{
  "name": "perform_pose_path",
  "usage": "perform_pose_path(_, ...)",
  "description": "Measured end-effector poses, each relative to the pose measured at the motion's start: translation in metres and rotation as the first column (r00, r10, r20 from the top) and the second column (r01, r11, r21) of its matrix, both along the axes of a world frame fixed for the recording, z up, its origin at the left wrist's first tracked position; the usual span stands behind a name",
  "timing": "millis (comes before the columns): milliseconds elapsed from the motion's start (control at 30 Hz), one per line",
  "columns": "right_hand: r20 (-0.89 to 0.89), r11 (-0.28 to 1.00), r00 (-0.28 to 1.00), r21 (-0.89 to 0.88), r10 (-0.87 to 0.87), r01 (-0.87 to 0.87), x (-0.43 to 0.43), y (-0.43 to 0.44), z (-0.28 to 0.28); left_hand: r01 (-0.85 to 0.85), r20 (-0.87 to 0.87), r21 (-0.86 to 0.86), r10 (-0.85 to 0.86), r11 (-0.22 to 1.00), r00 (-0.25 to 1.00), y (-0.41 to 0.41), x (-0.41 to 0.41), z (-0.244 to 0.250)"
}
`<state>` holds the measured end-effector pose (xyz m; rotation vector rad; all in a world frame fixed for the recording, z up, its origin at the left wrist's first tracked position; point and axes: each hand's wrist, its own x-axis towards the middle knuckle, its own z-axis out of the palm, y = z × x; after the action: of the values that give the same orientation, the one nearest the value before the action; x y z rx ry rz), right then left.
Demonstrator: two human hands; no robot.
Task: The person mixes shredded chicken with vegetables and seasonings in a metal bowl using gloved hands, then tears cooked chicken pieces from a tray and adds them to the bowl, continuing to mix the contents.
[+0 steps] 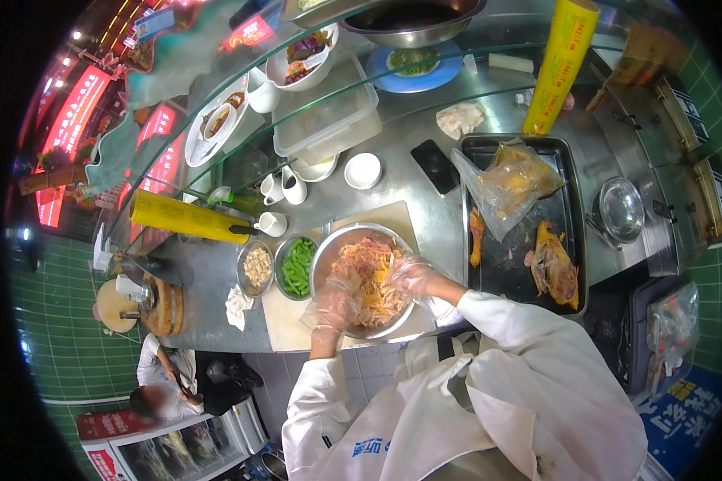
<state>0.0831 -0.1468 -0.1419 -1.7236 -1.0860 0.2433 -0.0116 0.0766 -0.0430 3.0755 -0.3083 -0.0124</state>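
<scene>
A steel bowl [320, 251] full of shredded meat [370, 300] stands on a pale cutting board [289, 333] in front of me. My left hand [337, 300], in a clear plastic glove, is in the left part of the bowl, at the meat. At the bowl's right side my right hand [410, 275], gloved the same way, has its fingers curled at the meat; whether either hand grips any cannot be told. Left of the bowl are small steel bowls of cut green vegetables [298, 267] and pale chopped pieces [257, 267].
At right a black tray [499, 288] holds a poultry carcass [555, 264], a bone [476, 237] and a bagged bird [517, 177]. Behind are a phone [435, 167], small white pitchers [272, 223] and a glass shelf. Cling film rolls [189, 216] flank the counter. A person [168, 385] is at lower left.
</scene>
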Motion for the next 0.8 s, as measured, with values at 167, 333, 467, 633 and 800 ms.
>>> perform_pose_path(167, -0.235, 0.982, 0.967, -0.18, -0.096, 0.054, -0.013, -0.001, -0.001, 0.093, -0.287, 0.193, -0.034, 0.977, 0.957, -0.006, -0.016, -0.042)
perform_pose_path(333, -0.388, 0.992, 0.92, -0.128, -0.055, 0.005, -0.022, -0.001, -0.002, -0.063, -0.383, 0.171, 0.126, 0.983, 0.915, -0.015, -0.008, -0.031)
perform_pose_path(467, -0.516, 0.986, 0.854, 0.164, 0.066, 0.023, -0.024, 0.015, -0.073, -0.326, -0.202, -0.442, 0.261, 0.836, 0.944, -0.023, 0.003, 0.007)
perform_pose_path(633, -0.805, 0.991, 0.582, 0.135, 0.118, -0.013, -0.03, 0.012, 0.036, -0.606, -0.422, -0.687, 0.459, 0.4, 0.781, -0.048, -0.006, 0.055)
perform_pose_path(800, -0.754, 0.995, 0.656, 0.05, -0.021, 0.089, -0.036, 0.031, 0.056, -0.598, -0.484, -0.786, 0.448, 0.154, 0.752, -0.053, -0.011, 0.037)
